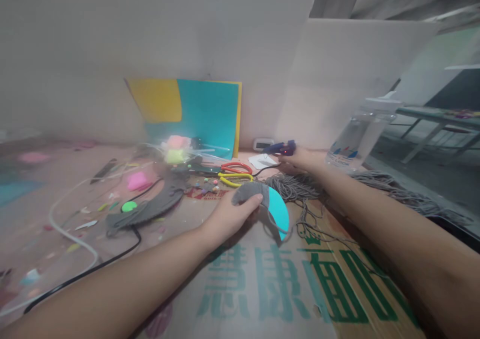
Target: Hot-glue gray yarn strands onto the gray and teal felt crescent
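My left hand (232, 211) is closed on a turquoise crescent (279, 209), its thumb pressing on the part wrapped in grey yarn. The turquoise end is bare, and a strand of yarn loops loosely around it. Farther back, my right hand (294, 160) is closed at a dark blue glue gun (281, 148) with a small red light; its fingers are partly hidden and blurred. Beneath the right forearm lies a heap of grey yarn (294, 186). A second crescent covered in grey yarn (150, 206) rests to the left.
Red-and-yellow-handled scissors (236, 174) lie behind the left hand. Turquoise and yellow sheets (210, 114) lean on the wall. A clear bottle (352, 134) stands at right. Printed cardboard (262, 284) covers the front. Cables, scraps and a pink lump (137, 180) are spread at left.
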`<state>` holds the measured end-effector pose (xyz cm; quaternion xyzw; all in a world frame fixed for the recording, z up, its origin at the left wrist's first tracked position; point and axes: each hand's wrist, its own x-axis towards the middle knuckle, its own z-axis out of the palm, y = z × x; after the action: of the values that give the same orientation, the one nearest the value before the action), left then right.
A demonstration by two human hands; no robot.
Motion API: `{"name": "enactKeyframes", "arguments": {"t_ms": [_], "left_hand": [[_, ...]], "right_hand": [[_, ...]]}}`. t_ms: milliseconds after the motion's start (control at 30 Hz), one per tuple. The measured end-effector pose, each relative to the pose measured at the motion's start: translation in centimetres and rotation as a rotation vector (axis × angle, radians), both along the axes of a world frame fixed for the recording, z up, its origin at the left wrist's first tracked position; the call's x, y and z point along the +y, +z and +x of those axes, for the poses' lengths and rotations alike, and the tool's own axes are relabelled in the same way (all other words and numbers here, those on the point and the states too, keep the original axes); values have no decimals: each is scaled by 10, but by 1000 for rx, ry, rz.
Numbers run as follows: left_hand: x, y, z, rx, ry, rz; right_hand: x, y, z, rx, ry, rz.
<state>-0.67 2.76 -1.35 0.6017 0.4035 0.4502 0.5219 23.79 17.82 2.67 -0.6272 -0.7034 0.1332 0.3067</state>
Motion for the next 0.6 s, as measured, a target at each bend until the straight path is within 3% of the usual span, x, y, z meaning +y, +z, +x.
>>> {"name": "enactKeyframes", "arguments": {"t_ms": [200,300,367,433,467,600], "left_hand": [[1,0,-1,-9,-2,2],[0,2,-1,-78,-5,-44],[0,4,0,-110,-4,-84],[-1,4,0,-106,13,-83],[-1,4,0,-97,29,-62],[1,1,-1,-65,88,15]], "right_hand": [[-38,24,-4,101,36,39],[-72,28,-6,290,175,114],[-100,22,-7,348,194,161],[-127,12,-7,359,53,187],[-139,6,-7,373,54,194],[-171,-14,-5,350,187,159]]}}
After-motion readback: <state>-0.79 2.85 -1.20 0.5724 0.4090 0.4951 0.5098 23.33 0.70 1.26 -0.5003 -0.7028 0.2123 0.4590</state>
